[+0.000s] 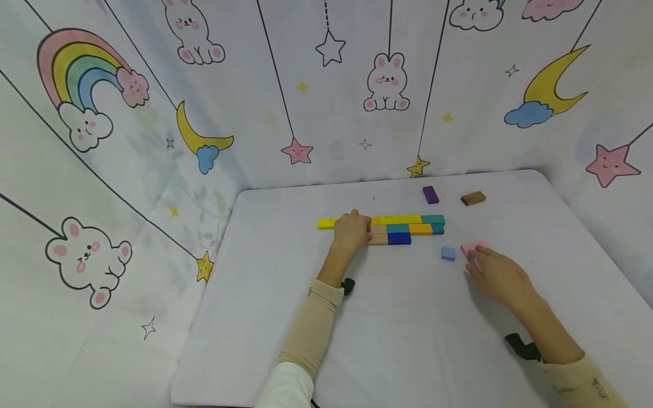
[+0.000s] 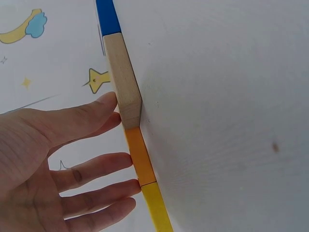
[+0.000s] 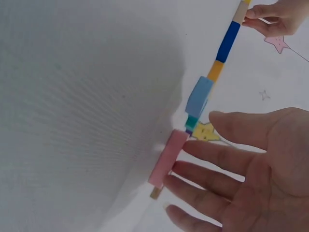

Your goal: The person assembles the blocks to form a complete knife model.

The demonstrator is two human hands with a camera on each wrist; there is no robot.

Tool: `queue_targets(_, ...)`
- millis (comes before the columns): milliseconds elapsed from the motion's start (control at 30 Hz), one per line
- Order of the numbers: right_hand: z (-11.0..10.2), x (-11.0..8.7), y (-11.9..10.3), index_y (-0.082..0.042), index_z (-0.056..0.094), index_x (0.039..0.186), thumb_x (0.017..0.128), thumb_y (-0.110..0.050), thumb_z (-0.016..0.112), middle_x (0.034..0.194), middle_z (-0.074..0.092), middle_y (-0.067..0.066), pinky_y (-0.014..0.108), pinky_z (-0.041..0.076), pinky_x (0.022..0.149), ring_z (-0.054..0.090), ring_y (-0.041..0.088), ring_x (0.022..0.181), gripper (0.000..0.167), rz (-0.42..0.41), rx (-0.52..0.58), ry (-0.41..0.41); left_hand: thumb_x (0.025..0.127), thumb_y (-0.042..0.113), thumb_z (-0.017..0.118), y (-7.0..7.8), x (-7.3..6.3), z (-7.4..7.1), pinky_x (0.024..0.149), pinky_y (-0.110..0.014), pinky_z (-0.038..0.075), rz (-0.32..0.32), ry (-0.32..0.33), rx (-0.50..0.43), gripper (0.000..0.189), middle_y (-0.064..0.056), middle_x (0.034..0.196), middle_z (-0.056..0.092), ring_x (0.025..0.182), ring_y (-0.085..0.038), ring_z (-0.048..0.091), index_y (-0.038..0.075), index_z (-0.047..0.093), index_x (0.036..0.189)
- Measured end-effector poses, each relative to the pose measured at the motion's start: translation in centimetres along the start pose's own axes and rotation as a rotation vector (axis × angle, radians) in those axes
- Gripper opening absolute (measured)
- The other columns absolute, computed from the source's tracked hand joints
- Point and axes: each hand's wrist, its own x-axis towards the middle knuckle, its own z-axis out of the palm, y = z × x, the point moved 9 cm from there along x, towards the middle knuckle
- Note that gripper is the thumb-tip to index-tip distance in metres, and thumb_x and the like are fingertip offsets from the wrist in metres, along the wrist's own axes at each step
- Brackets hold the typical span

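Observation:
My left hand (image 1: 352, 231) is at the left part of a row of coloured blocks. Its thumb and index fingertips touch the upper edge of a plain wooden block (image 2: 123, 77); the other fingers extend fairly straight toward an orange block (image 2: 140, 154) and a yellow block (image 2: 157, 208). Farther right, my right hand (image 1: 502, 277) reaches a pink block (image 1: 471, 247), its fingertips right at the edge and the thumb held apart in the right wrist view. A light blue block (image 1: 448, 253) lies just left of the pink one. In the head view, my left hand hides part of the rows.
Beside the wooden block sits a dark blue block (image 1: 399, 238), with teal (image 1: 433, 219) and yellow blocks behind. A purple block (image 1: 431, 195) and a brown block (image 1: 473, 198) lie toward the back of the white table (image 1: 255, 317). A patterned cloth wall rises behind.

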Motion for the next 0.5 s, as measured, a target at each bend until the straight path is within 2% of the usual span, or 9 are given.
queue_targets(300,-0.31,0.13,-0.71,0.011,0.058,0.139,0.097,-0.011,0.07,0.14,0.052,0.039,0.067,0.047,0.099,0.053,0.057,0.127,0.048,-0.102,-0.011,0.078,0.096,0.04,0.076,-0.2,0.01,0.26,0.07,-0.032,0.051,0.004,0.002,-0.011,0.016,0.001,0.095,0.059,0.082,-0.017,0.056,0.025,0.073,0.097)
queue_targets(500,-0.49,0.51,-0.82,0.01,0.059,0.138,0.097,-0.008,0.069,0.135,0.055,0.039,0.061,0.056,0.084,0.06,0.056,0.117,0.046,-0.144,-0.011,0.135,0.096,0.039,0.077,-0.13,-0.05,-0.13,0.071,-0.032,0.052,0.003,0.011,-0.015,0.015,0.001,0.095,0.06,0.082,-0.017,0.056,0.024,0.075,0.098)
